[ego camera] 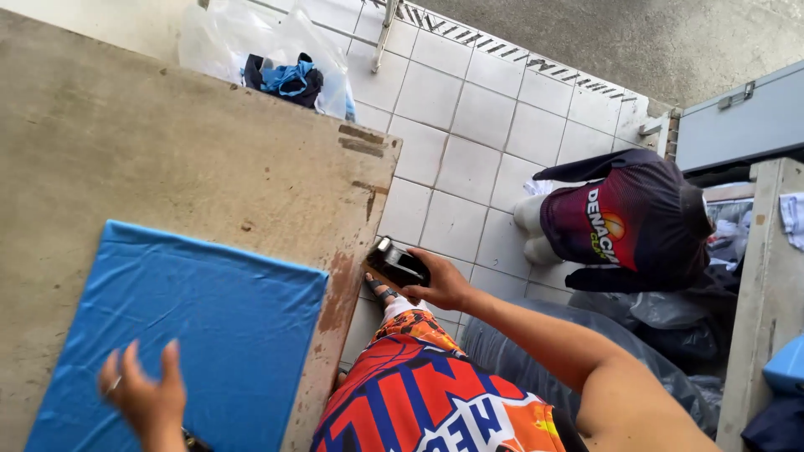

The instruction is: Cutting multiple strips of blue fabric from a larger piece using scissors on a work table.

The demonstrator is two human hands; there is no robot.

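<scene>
My right hand [444,283] grips a small black device [397,264] just off the right edge of the worn brown table [167,142], above the tiled floor. My left hand [146,395] hovers with fingers apart over a flat blue cloth [193,326] laid on the table's near part. It holds nothing. A ring shows on one finger. My leg in orange, blue and red patterned shorts [419,393] is beneath the right arm.
White floor tiles [469,151] lie right of the table. A clear plastic bag of dark and blue cloth [285,79] sits at the far table edge. A person in a dark and maroon shirt [636,222] crouches at right, beside grey bags [670,318] and a wooden post [766,293].
</scene>
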